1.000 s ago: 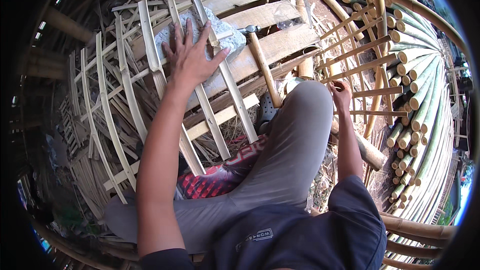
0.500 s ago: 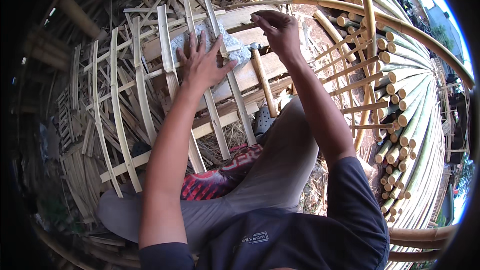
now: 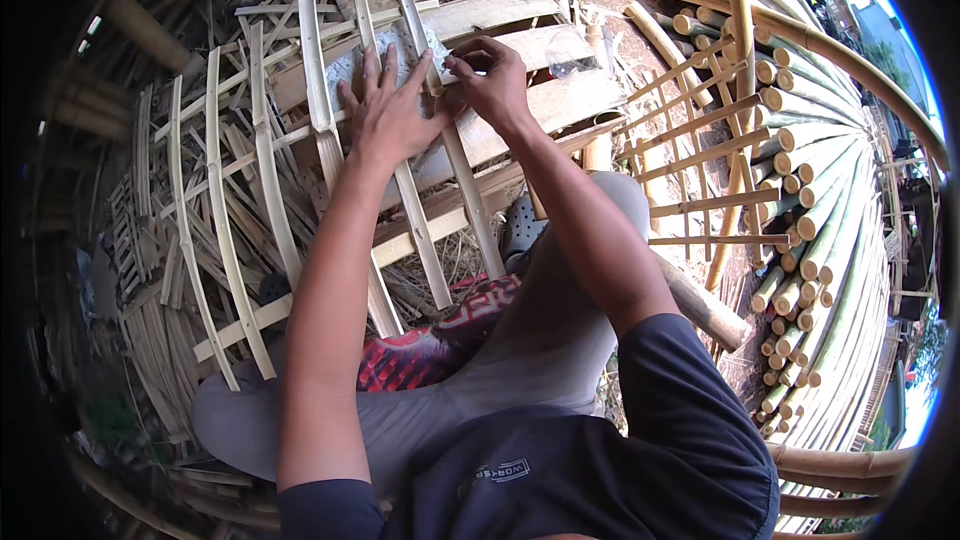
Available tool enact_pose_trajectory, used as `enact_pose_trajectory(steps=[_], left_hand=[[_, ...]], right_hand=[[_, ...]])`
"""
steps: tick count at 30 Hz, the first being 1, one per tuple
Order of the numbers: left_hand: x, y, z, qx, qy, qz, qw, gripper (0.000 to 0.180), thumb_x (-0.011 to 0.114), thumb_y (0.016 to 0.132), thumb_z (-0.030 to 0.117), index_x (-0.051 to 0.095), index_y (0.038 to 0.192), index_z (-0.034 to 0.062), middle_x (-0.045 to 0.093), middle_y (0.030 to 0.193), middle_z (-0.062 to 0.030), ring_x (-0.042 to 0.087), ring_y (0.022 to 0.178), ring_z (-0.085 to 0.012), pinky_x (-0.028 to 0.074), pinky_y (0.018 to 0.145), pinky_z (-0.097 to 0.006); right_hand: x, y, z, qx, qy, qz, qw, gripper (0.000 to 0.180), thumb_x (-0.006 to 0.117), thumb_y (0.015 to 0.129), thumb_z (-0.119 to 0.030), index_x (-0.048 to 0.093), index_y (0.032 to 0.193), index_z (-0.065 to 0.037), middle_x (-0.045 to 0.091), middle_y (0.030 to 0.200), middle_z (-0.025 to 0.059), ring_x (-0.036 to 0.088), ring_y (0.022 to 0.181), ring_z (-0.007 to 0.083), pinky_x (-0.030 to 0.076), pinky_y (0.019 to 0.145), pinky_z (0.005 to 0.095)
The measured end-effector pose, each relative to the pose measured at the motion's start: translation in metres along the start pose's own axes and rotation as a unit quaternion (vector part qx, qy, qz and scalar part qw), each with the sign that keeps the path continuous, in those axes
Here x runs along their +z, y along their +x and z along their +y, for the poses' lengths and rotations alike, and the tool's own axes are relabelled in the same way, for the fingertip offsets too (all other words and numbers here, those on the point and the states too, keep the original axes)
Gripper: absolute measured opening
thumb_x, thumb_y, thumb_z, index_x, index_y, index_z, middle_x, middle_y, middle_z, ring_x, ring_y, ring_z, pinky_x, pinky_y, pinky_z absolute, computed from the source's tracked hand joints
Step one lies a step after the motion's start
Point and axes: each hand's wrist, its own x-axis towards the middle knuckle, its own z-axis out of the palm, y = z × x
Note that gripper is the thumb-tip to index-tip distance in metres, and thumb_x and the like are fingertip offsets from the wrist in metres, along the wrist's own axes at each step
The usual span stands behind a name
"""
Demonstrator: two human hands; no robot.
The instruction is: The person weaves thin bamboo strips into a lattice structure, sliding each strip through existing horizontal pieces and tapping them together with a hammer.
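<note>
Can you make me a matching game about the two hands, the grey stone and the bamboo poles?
Things:
1. left hand
2. right hand
3. stone
4. bamboo poles

Clues:
A. piled up at the picture's right
B. fingers bent
C. pale grey, partly under the slats
D. fingers spread wide

Right pairs: 1-D, 2-B, 3-C, 4-A

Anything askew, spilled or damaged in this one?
Nothing looks clearly damaged or spilled. The one untidy part is the loose bamboo strips toward the left, lying at mixed angles beneath and beside the bamboo lattice, which is laid out far more evenly.
</note>
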Motion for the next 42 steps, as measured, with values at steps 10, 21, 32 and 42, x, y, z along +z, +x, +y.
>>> enact_pose_trajectory(steps=[10,21,32,42], left_hand=[[0.003,0.0,-0.007,-0.007,-0.01,-0.012,1.0,0.096,0.048,0.077,0.085,0.029,0.156,0.0339,0.02,0.164,-0.0151,0.005,0.153,-0.0367,0.004,0.115,-0.07],[0.004,-0.007,-0.012,-0.012,-0.024,0.009,1.0,0.095,0.048,0.076,0.085,0.032,0.155,0.0338,0.02,0.163,-0.0167,0.006,0.153,-0.037,0.002,0.115,-0.07],[0.006,-0.002,-0.005,-0.011,-0.024,0.008,1.0,0.096,0.052,0.076,0.084,0.032,0.155,0.033,0.02,0.163,-0.0171,0.007,0.152,-0.0386,0.002,0.115,-0.07],[0.004,-0.003,-0.006,0.0,-0.016,0.013,1.0,0.093,0.054,0.077,0.083,0.033,0.154,0.035,0.023,0.163,-0.0149,0.009,0.153,-0.0369,0.007,0.115,-0.069]], right_hand=[[-0.031,0.007,-0.015,0.088,0.104,-0.026,0.99,0.018,0.072,0.09,-0.007,0.066,0.101,0.005,0.074,0.093,0.0189,0.073,0.087,0.0199,0.056,0.072,0.027],[-0.017,0.002,-0.02,0.109,0.118,-0.071,0.984,0.02,0.073,0.09,-0.01,0.065,0.105,0.001,0.074,0.097,0.0142,0.071,0.093,0.0184,0.05,0.079,0.026],[-0.032,0.018,-0.005,0.108,0.017,-0.087,0.99,0.017,0.073,0.089,-0.008,0.067,0.1,0.003,0.074,0.09,0.0156,0.073,0.085,0.0179,0.053,0.069,0.023],[-0.039,0.015,-0.012,0.146,0.051,-0.109,0.982,0.018,0.072,0.09,-0.01,0.065,0.099,0.003,0.074,0.091,0.0162,0.073,0.08,0.0159,0.052,0.064,0.0239]])
